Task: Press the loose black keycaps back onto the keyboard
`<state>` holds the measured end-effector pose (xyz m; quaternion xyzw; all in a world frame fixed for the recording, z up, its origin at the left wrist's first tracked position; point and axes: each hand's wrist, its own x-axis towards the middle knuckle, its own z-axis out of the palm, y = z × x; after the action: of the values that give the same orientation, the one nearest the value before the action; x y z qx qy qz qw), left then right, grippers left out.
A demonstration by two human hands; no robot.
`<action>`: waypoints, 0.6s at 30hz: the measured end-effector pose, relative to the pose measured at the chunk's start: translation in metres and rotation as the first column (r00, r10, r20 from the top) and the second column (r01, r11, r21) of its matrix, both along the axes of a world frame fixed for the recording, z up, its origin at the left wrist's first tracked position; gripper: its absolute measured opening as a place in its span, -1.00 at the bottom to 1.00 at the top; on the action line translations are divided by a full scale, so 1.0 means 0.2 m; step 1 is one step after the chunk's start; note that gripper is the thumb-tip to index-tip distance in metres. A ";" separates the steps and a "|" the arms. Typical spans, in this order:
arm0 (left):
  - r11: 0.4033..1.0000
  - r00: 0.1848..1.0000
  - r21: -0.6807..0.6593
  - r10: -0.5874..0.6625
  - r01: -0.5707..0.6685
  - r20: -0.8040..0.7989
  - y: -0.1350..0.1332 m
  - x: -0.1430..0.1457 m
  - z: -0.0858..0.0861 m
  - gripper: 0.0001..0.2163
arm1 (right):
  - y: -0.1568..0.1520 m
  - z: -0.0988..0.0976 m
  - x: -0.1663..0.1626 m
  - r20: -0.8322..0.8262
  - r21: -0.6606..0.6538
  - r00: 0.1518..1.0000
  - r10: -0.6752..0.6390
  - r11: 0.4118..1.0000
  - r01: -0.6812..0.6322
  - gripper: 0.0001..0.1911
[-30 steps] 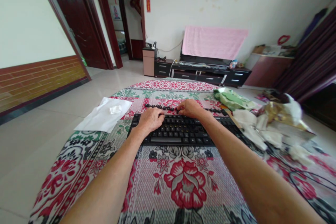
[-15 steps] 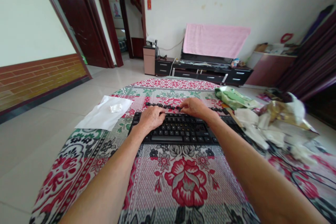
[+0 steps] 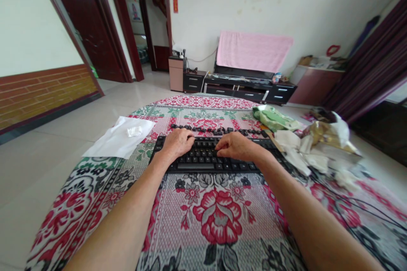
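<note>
A black keyboard [image 3: 195, 166] lies on the patterned tablecloth in front of me. Part of its key field, near the middle right, shows bare spots without caps. Behind its far edge runs a row of loose black keycaps [image 3: 203, 129]. My left hand [image 3: 179, 142] rests on the keyboard's left part, its fingers curled over the upper keys with nothing visible in them. Over the middle right of the keyboard is my right hand [image 3: 235, 146], thumb and fingertips drawn together close to the keys. Whatever lies between those fingertips is too small to make out.
A white sheet [image 3: 111, 142] with a small crumpled white piece [image 3: 134, 131] lies at left. To the right are a green bag [image 3: 275, 117], white gloves or cloths [image 3: 291, 144], a gold and white plastic bag [image 3: 330, 135] and a black cable [image 3: 352, 201].
My right hand has come back from the keycap row to the keyboard's keys. The left hand stays on the keyboard. The view has shifted slightly.
</note>
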<state>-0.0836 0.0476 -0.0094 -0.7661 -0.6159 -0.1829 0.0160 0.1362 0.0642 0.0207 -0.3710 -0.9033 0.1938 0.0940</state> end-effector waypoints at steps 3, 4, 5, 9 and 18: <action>1.000 1.000 0.001 -0.003 0.003 0.000 0.00 0.00 0.01 -0.74 | 0.00 0.00 -0.01 0.002 -0.016 1.000 -0.009 1.000 0.009 -0.80; 1.000 1.000 0.002 -0.004 0.004 0.000 0.00 0.00 0.01 -0.74 | 0.00 0.01 -0.01 0.006 -0.020 1.000 -0.010 1.000 0.010 -0.80; 1.000 1.000 0.002 -0.005 0.005 -0.002 -0.01 0.00 0.02 -0.75 | -0.01 0.01 -0.02 0.011 -0.021 1.000 -0.011 1.000 0.011 -0.80; 1.000 1.000 0.006 -0.005 0.006 -0.011 -0.01 0.01 0.02 -0.75 | -0.03 0.03 -0.04 0.044 -0.014 0.999 -0.031 0.999 0.031 -0.81; 1.000 1.000 -0.019 0.013 -0.013 -0.016 -0.01 0.01 0.02 -0.75 | -0.03 0.03 -0.05 0.091 0.030 0.996 -0.019 0.999 0.016 -0.84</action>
<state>-0.0818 0.0451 -0.0044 -0.7635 -0.6226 -0.1709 0.0148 0.1255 0.0592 0.0268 -0.3861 -0.9060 0.1627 0.0597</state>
